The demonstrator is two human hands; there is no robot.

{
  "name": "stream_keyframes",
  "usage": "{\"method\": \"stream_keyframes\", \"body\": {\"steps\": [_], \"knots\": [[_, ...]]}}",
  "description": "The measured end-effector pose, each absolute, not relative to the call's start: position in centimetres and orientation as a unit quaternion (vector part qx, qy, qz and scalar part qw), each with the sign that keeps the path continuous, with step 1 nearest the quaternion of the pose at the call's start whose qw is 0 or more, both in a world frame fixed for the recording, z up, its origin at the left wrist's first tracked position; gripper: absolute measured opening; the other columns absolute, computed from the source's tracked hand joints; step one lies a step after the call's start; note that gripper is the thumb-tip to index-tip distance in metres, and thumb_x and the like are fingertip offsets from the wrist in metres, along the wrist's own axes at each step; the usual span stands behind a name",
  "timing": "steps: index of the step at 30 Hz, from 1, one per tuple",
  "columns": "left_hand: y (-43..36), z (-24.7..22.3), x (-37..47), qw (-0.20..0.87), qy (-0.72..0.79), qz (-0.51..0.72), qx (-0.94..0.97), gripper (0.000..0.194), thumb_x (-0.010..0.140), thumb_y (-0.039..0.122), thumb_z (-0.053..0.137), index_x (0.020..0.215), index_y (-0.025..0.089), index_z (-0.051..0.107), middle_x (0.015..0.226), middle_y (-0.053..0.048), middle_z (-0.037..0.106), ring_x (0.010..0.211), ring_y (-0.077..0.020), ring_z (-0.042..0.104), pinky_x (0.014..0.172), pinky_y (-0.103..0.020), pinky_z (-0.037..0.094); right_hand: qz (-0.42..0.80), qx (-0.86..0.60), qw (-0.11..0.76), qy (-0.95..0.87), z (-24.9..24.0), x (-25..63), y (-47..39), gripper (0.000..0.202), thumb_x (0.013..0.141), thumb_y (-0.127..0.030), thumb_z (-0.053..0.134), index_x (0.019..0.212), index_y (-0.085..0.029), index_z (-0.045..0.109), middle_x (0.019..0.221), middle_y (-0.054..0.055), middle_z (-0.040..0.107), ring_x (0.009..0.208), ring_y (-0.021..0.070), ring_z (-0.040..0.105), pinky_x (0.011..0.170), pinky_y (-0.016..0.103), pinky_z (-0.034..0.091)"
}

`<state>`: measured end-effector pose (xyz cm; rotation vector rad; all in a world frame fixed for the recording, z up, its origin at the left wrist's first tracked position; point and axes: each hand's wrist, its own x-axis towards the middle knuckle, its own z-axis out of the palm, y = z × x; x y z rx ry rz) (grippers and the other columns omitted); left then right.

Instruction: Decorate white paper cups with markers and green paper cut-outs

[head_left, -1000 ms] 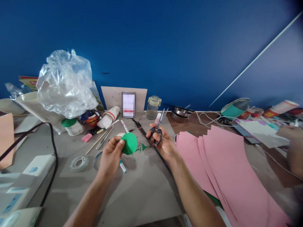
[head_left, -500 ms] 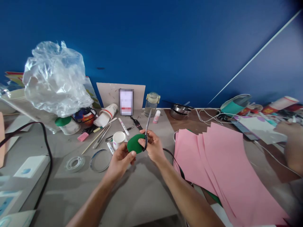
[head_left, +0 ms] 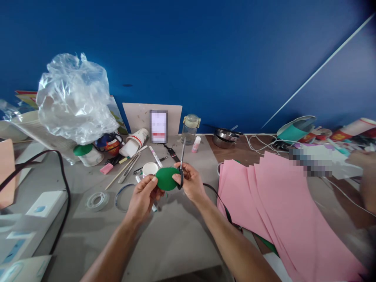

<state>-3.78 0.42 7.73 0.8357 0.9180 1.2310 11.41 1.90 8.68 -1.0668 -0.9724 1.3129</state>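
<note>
A round piece of green paper (head_left: 167, 179) is held up flat between my two hands above the grey table. My left hand (head_left: 145, 190) pinches its left edge, thumb on top. My right hand (head_left: 190, 182) grips a pair of scissors (head_left: 182, 160) by the handles, blades pointing up and away, and its thumb also presses on the right edge of the paper. A white paper cup (head_left: 150, 169) stands just behind the paper. Under my left hand a white marker (head_left: 154, 207) shows partly; the rest is hidden.
Pink paper sheets (head_left: 276, 211) spread at right. Behind are a glass jar (head_left: 190, 127), a glue stick (head_left: 196, 144) and metal bowls (head_left: 225, 137). Clear tape (head_left: 97, 201) and a wire ring (head_left: 123, 197) lie left. Another person's hand (head_left: 362, 164) is at far right.
My left hand has shifted its hold to the left edge of the green paper, thumb now on top. The paper shows flatter and wider. The view has moved slightly.
</note>
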Motion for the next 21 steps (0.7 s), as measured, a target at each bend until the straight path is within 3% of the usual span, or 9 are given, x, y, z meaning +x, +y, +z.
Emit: {"method": "stream_keyframes", "body": {"steps": [6,10,15,21], "knots": [[0.7,7.5,-4.3,0.599,0.436,0.51,0.437,0.026,0.074,0.039,0.073,0.075,0.016,0.061,0.05,0.004,0.055,0.042,-0.0069,0.046,0.044,-0.018,0.034,0.546,-0.452,0.559,-0.431,9.2,11.9,1.7,0.035,0.063,-0.029,0.072,0.096,-0.021,0.061,0.065,-0.006,0.054,0.055,0.0088,0.046,0.053,0.022,0.038],[1.1,7.7,-5.0,0.537,0.464,0.583,0.395,0.021,0.078,0.035,0.068,0.078,0.017,0.058,0.051,0.005,0.057,0.041,-0.0066,0.046,0.043,-0.017,0.035,0.544,-0.442,0.547,-0.458,9.5,11.9,1.0,0.037,0.064,-0.029,0.074,0.099,-0.021,0.061,0.07,-0.004,0.056,0.06,0.0103,0.05,0.058,0.023,0.041],[1.8,8.7,-6.2,0.411,0.496,0.68,0.351,0.015,0.081,0.031,0.064,0.08,0.018,0.055,0.052,0.006,0.059,0.039,-0.0061,0.046,0.041,-0.017,0.035,0.532,-0.45,0.463,-0.548,8.7,11.4,-0.3,0.034,0.067,-0.029,0.075,0.098,-0.019,0.065,0.066,-0.003,0.053,0.058,0.0106,0.047,0.055,0.023,0.037],[2.2,9.5,-7.1,0.387,0.502,0.705,0.319,0.016,0.077,0.03,0.065,0.077,0.018,0.054,0.05,0.006,0.059,0.037,-0.0056,0.045,0.039,-0.017,0.035,0.493,-0.456,0.356,-0.65,7.6,10.5,-1.0,0.022,0.073,-0.028,0.069,0.094,-0.02,0.068,0.058,-0.005,0.046,0.051,0.0093,0.036,0.048,0.022,0.028]]}}
